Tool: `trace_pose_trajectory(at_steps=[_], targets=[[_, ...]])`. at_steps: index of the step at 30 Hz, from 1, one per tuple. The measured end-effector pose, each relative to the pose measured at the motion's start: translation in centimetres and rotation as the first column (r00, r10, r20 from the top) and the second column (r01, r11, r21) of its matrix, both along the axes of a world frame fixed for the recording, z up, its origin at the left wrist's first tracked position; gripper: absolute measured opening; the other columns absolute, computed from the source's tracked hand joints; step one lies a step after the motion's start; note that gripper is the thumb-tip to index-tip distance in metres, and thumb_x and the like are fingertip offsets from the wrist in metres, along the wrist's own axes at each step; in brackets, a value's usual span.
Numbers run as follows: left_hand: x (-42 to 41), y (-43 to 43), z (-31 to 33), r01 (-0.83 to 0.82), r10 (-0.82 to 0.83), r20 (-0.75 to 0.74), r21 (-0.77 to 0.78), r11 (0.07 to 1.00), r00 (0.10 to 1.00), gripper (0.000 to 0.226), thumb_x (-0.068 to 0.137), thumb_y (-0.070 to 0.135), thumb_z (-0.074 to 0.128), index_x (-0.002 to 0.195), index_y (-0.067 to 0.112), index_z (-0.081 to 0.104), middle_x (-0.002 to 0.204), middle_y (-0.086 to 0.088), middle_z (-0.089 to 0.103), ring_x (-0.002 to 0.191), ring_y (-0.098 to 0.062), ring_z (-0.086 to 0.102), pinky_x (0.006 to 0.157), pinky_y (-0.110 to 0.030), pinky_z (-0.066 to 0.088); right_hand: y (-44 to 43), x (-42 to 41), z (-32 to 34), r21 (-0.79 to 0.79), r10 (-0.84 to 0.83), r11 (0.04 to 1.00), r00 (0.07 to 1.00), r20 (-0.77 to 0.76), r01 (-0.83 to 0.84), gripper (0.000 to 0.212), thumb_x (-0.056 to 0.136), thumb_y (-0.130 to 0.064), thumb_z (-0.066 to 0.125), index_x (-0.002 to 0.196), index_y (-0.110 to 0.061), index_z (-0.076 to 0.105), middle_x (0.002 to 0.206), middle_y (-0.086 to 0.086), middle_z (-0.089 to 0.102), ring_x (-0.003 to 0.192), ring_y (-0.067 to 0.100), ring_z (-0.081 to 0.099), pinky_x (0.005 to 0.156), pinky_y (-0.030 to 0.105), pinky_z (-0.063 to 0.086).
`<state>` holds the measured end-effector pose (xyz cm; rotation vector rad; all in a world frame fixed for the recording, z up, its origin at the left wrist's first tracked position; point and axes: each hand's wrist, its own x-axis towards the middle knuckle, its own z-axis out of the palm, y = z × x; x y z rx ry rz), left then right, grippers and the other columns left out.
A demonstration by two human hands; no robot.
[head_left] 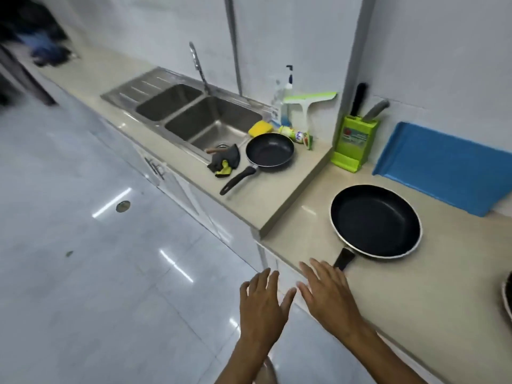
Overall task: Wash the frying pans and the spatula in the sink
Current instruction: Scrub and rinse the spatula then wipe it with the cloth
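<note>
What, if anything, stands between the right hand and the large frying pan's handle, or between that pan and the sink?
Nothing visible separates the right hand from the large frying pan. Toward the sink, the small frying pan and a dark cloth lie between, beside its rim.

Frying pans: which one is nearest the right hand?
The larger pan on the lower counter; its handle ends right by the right hand. The smaller pan sits far off on the raised counter beside the sink.
</note>
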<state>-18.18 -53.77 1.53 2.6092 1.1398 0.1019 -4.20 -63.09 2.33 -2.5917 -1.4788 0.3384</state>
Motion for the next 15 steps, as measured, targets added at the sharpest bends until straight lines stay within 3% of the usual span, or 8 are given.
trace_pose_trajectory(at_steps=[3, 7, 10, 12, 15], targets=[[-5.0, 7.7, 0.9, -0.114, 0.114, -0.007, 0.018, 0.993, 0.993, 0.066, 0.096, 0.069, 0.043, 0.136, 0.021, 0.064, 0.142, -0.001, 0.063, 0.132, -0.024, 0.058, 0.109, -0.045, 0.043, 7.8, -3.5, 0.3, -0.002, 0.075, 0.997, 0.996, -0.040, -0.076, 0.061, 0.104, -0.053, 0.018, 0.149, -0.023, 0.049, 0.153, 0.006, 0.048, 0.142, 0.026, 0.044, 0.116, 0.047, 0.036], [-8.9, 15.7, 1.8, -0.204, 0.204, -0.018, 0.021, 0.979, 0.979, 0.072, 0.097, 0.072, 0.035, 0.145, 0.021, 0.054, 0.150, -0.002, 0.055, 0.139, -0.021, 0.051, 0.114, -0.043, 0.037, 15.9, -5.9, 1.2, 0.063, 0.146, 0.988, 0.989, -0.027, -0.144, 0.071, 0.097, -0.052, 0.011, 0.143, -0.022, 0.056, 0.147, 0.007, 0.055, 0.135, 0.027, 0.051, 0.111, 0.046, 0.042], [-10.1, 21.5, 1.8, -0.277, 0.278, -0.042, 0.021, 0.961, 0.960, 0.076, 0.097, 0.075, 0.025, 0.154, 0.026, 0.040, 0.160, 0.002, 0.042, 0.148, -0.017, 0.037, 0.121, -0.040, 0.025, 21.8, -6.6, 1.4, 0.109, 0.198, 0.975, 0.980, -0.035, -0.193, 0.051, 0.103, -0.049, 0.038, 0.142, -0.023, 0.058, 0.147, 0.007, 0.055, 0.137, 0.028, 0.051, 0.111, 0.048, 0.040], [-10.1, 25.2, 1.7, -0.316, 0.316, -0.049, 0.012, 0.949, 0.947, 0.076, 0.097, 0.076, 0.022, 0.155, 0.029, 0.036, 0.162, 0.004, 0.038, 0.150, -0.016, 0.033, 0.122, -0.039, 0.022, 25.7, -6.5, 1.2, 0.117, 0.222, 0.970, 0.973, -0.056, -0.215, 0.049, 0.102, -0.046, 0.047, 0.145, -0.024, 0.053, 0.151, 0.007, 0.051, 0.141, 0.027, 0.045, 0.115, 0.047, 0.036], [-9.2, 30.4, 1.1, -0.319, 0.319, -0.020, -0.008, 0.948, 0.948, 0.075, 0.097, 0.075, 0.024, 0.154, 0.028, 0.038, 0.161, 0.002, 0.040, 0.149, -0.017, 0.034, 0.122, -0.041, 0.023, 31.0, -5.7, 0.6, 0.119, 0.231, 0.968, 0.970, -0.073, -0.222, 0.052, 0.104, -0.048, 0.039, 0.151, -0.026, 0.043, 0.157, 0.004, 0.042, 0.146, 0.023, 0.036, 0.120, 0.042, 0.029]])
